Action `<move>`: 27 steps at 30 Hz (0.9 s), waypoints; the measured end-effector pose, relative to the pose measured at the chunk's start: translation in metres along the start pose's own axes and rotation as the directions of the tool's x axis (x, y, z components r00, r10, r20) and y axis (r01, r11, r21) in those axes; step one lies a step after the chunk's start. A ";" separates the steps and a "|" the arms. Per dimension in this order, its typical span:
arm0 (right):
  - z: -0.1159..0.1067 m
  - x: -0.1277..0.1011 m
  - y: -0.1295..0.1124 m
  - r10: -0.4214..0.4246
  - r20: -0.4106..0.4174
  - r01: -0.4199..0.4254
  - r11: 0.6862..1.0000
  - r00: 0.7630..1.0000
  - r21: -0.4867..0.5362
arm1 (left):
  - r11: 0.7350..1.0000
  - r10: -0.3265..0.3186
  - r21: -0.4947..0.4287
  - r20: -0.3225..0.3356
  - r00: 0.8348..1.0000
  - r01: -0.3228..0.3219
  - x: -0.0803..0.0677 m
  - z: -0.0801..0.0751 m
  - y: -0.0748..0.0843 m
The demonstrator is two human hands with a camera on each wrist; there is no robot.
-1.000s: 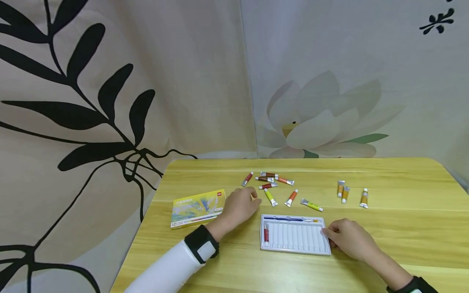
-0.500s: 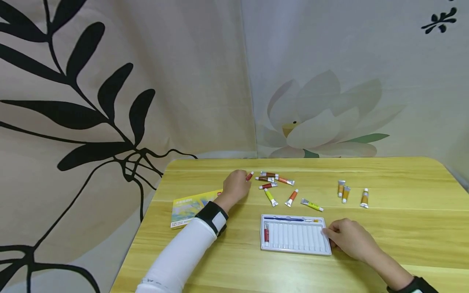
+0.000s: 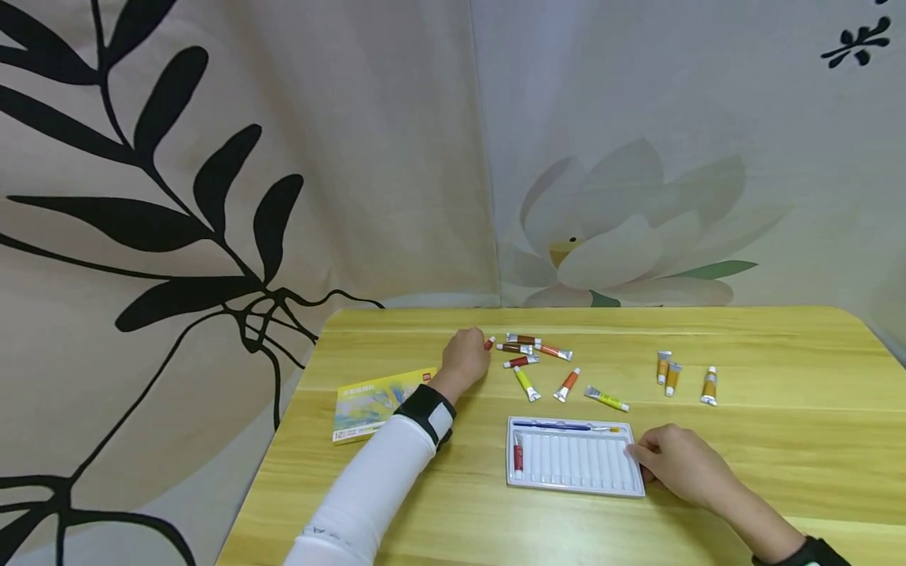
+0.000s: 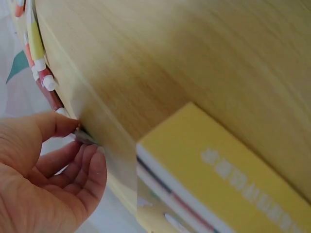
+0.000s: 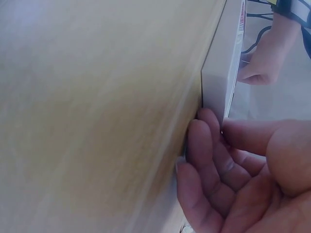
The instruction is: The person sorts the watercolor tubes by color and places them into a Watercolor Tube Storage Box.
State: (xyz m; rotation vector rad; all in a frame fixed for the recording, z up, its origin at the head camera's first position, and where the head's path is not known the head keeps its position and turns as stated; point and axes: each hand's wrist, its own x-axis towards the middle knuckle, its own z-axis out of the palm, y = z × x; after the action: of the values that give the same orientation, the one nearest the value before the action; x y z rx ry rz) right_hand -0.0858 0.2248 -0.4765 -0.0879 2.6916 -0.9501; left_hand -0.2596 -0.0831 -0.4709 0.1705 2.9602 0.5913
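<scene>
At the far left of the paint tubes, my left hand (image 3: 465,359) pinches a dark red paint tube (image 3: 489,343), mostly covered by the fingers. In the left wrist view its silvery end (image 4: 85,137) shows between thumb and fingertips. My right hand (image 3: 683,464) grips the right edge of a white plastic tray (image 3: 575,489), thumb on the rim and fingers beside and under it, as the right wrist view shows. A blue paintbrush (image 3: 552,426) lies in the tray's top groove. One red tube (image 3: 518,457) lies in the leftmost slot.
Several brown, red, orange and yellow tubes lie behind the tray, among them an orange tube (image 3: 567,385) and a yellow tube (image 3: 606,398). Several ochre tubes (image 3: 673,379) lie at right. A yellow paint box (image 3: 382,401) sits under the left forearm. The wooden table (image 3: 778,440) meets a curtain behind.
My left hand has moved away and slightly right from beside the box to the far red tube and taken hold of it. My right hand stays on the tray.
</scene>
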 end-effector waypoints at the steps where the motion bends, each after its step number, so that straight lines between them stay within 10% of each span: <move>1: 0.000 0.000 0.000 -0.002 -0.002 0.002 1.000 1.000 0.000 | 1.000 0.002 -0.004 0.008 1.000 -0.002 0.000 0.000 0.000; 16: 0.003 0.000 0.000 0.000 -0.004 0.000 1.000 1.000 0.007 | 0.988 0.108 -0.106 0.001 0.994 -0.108 -0.028 -0.004 -0.015; 27: 0.002 0.001 0.001 -0.001 -0.017 0.001 1.000 1.000 -0.006 | 0.910 0.331 -0.245 -0.055 0.942 -0.334 -0.071 -0.014 -0.004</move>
State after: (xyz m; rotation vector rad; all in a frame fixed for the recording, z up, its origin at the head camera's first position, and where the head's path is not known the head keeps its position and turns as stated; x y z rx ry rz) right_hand -0.0858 0.2246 -0.4785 -0.0826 2.7103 -0.9467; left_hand -0.1917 -0.1016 -0.4533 0.6567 2.8480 1.0030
